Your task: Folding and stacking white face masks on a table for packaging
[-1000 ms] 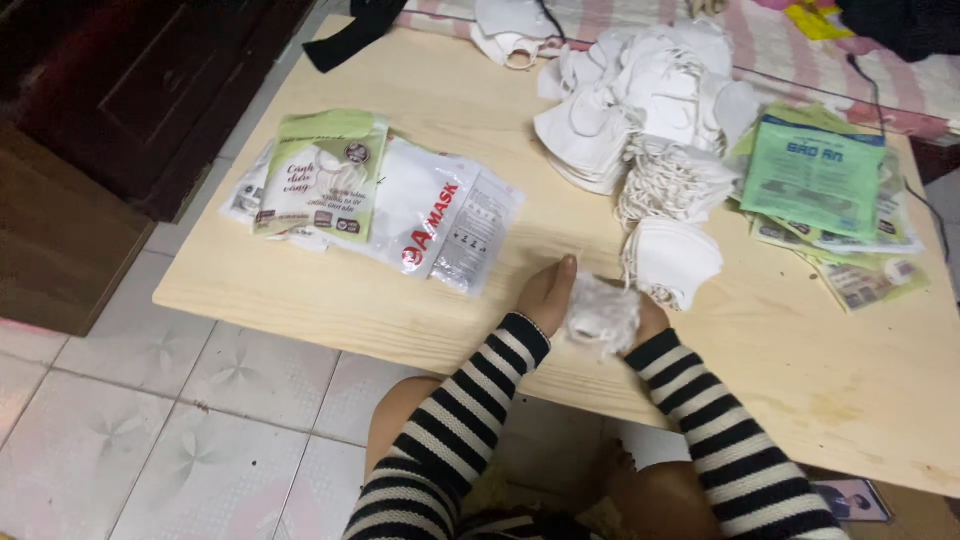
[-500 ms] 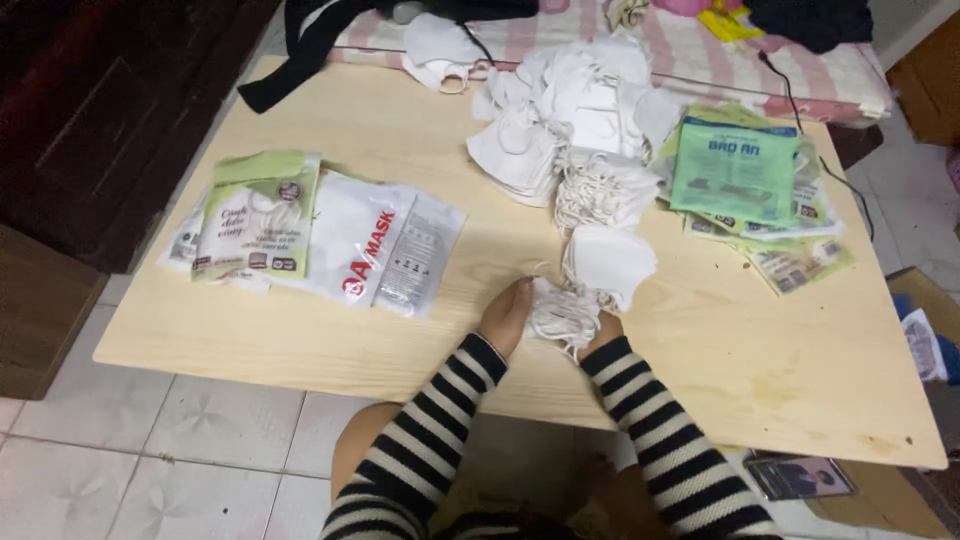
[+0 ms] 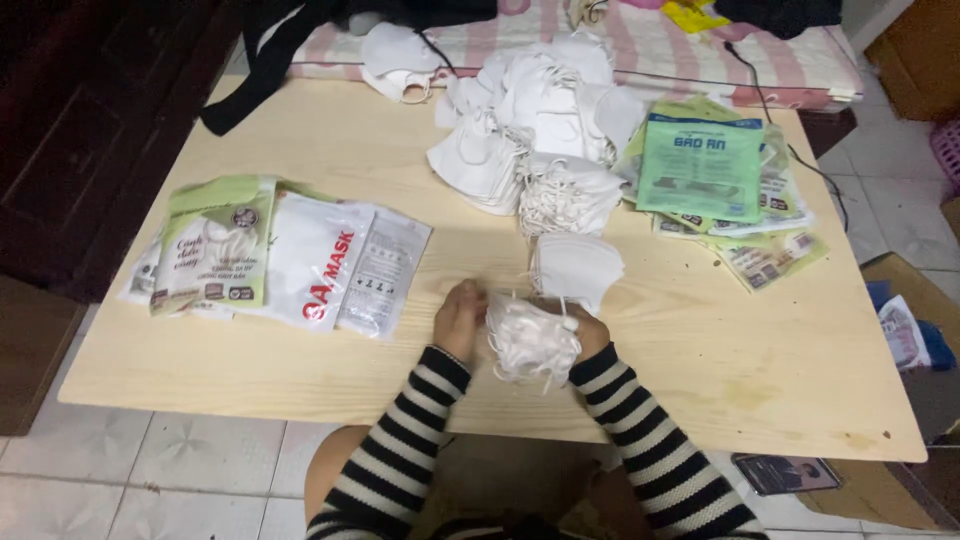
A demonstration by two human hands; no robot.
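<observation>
A small stack of white face masks with loose ear loops sits between both my hands near the front edge of a light wooden table. My left hand presses against the stack's left side. On the right, my right hand grips it, partly hidden by the masks. Both arms wear black-and-white striped sleeves. Just beyond the stack lies a single folded white mask.
A big heap of white masks fills the table's far middle. Filled mask packets lie at the left, flat green-and-white empty packets at the right. A striped mattress borders the far edge. Tiled floor lies below.
My hands and the stack stay in the same spot on the table, the fingers shifting slightly on it. The camera view has shifted, showing more of the right side.
</observation>
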